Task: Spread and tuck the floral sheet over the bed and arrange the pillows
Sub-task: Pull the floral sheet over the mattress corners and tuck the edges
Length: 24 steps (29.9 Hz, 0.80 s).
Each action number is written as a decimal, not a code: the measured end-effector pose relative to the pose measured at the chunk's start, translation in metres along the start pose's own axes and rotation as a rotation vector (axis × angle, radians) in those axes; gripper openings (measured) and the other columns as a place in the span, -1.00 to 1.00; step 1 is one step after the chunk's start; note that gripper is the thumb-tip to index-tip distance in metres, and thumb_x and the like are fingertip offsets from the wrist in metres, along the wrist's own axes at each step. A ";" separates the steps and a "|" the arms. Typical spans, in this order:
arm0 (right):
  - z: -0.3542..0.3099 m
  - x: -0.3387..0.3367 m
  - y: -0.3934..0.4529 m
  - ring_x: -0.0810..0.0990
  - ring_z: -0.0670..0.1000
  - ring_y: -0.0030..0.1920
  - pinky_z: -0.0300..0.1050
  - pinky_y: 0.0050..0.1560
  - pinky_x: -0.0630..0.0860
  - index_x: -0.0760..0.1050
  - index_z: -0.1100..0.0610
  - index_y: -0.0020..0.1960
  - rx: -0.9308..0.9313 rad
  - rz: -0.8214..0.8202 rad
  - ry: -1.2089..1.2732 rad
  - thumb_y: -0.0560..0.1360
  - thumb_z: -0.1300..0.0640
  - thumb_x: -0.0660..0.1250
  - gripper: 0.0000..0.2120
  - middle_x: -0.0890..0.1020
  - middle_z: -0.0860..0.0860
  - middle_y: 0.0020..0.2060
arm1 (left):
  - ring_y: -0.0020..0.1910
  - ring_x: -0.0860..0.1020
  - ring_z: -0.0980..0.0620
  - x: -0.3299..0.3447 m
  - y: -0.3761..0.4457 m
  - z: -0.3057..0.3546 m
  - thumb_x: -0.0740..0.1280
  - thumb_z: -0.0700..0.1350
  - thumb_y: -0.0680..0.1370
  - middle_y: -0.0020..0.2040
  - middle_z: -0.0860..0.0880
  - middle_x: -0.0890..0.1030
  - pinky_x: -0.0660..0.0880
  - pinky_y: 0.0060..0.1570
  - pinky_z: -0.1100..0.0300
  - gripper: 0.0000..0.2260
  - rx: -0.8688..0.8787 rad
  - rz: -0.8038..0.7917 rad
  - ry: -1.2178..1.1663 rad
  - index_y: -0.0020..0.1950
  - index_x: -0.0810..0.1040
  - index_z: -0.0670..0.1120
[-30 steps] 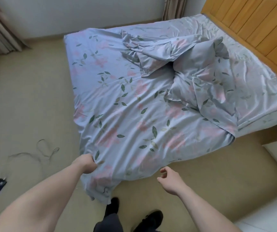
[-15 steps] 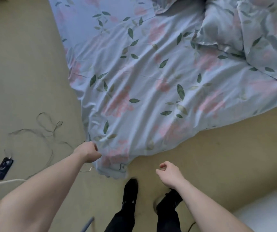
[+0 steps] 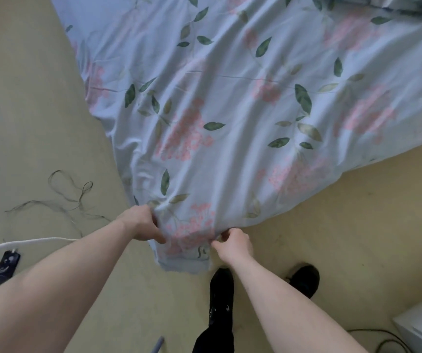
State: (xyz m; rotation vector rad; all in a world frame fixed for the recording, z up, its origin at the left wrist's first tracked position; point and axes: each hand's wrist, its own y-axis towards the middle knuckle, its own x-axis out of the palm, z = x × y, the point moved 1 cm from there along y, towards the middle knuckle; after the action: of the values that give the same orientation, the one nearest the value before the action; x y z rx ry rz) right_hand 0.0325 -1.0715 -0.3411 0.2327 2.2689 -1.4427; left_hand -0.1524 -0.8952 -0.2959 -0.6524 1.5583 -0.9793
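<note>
I note my left hand (image 3: 142, 222) and right hand (image 3: 230, 244) both pinching the floral sheet (image 3: 230, 103) at its corner hanging to the floor (image 3: 39, 110); I judge an even, taut pull should precede tucking.

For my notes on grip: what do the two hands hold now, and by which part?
Both hold the floral sheet at its hanging corner: left hand on the left edge, right hand pinching the right.

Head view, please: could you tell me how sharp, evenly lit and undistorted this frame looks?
Head view: soft, even light, no glare or hard shadows; slight blur throughout, the floral sheet print smeared near the top; wide-angle stretch enlarges the forearms below the left hand and right hand.
</note>
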 end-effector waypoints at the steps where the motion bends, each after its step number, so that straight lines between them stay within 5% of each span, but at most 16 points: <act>1: 0.000 0.005 0.002 0.65 0.10 0.05 -0.13 -0.04 0.56 0.66 -0.02 0.02 0.003 0.041 0.018 0.42 -0.07 0.45 -0.78 0.70 -0.02 0.01 | -0.26 0.61 0.10 0.002 0.001 0.001 0.59 0.24 0.16 -0.25 0.09 0.66 0.59 -0.27 0.16 -0.61 0.008 -0.002 0.037 -0.22 0.64 0.03; 9: 0.014 0.012 -0.017 0.61 0.03 -0.14 -0.04 -0.14 0.58 0.58 -0.03 -0.12 -0.106 0.096 0.013 0.52 -0.03 0.26 -0.85 0.66 -0.10 -0.19 | -0.28 0.59 0.08 0.032 0.000 0.012 0.51 0.27 0.23 -0.30 0.12 0.61 0.47 -0.38 0.20 -0.65 0.089 0.070 0.057 -0.26 0.57 0.04; 15: 0.008 0.008 -0.016 0.63 0.01 0.02 -0.14 -0.17 0.45 0.60 -0.07 0.08 -0.106 0.072 -0.011 0.43 -0.18 0.39 -0.71 0.64 -0.15 0.00 | -0.37 0.56 0.05 0.035 -0.001 0.012 0.45 0.09 0.31 -0.39 0.08 0.57 0.35 -0.46 0.24 -0.73 0.073 0.083 0.060 -0.42 0.51 -0.05; 19: -0.013 0.018 -0.015 0.65 0.10 -0.04 -0.12 -0.18 0.50 0.64 0.01 -0.06 -0.116 0.158 -0.052 0.52 -0.03 0.33 -0.85 0.70 -0.03 -0.07 | -0.36 0.57 0.07 0.030 0.000 0.012 0.49 0.08 0.32 -0.37 0.09 0.59 0.40 -0.43 0.24 -0.76 0.063 0.045 0.099 -0.42 0.54 -0.02; 24: 0.006 0.012 -0.038 0.50 0.03 -0.22 -0.06 -0.23 0.36 0.44 0.04 -0.16 -0.260 0.160 -0.131 0.59 -0.01 0.25 -0.81 0.57 -0.09 -0.18 | -0.29 0.60 0.07 0.016 -0.011 0.020 0.51 0.06 0.35 -0.36 0.11 0.59 0.45 -0.36 0.24 -0.78 0.115 -0.068 0.265 -0.42 0.55 0.04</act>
State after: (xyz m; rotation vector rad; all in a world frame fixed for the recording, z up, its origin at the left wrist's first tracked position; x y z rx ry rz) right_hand 0.0093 -1.0946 -0.3177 0.2254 2.2452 -1.0407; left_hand -0.1371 -0.9187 -0.2950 -0.5124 1.7037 -1.2366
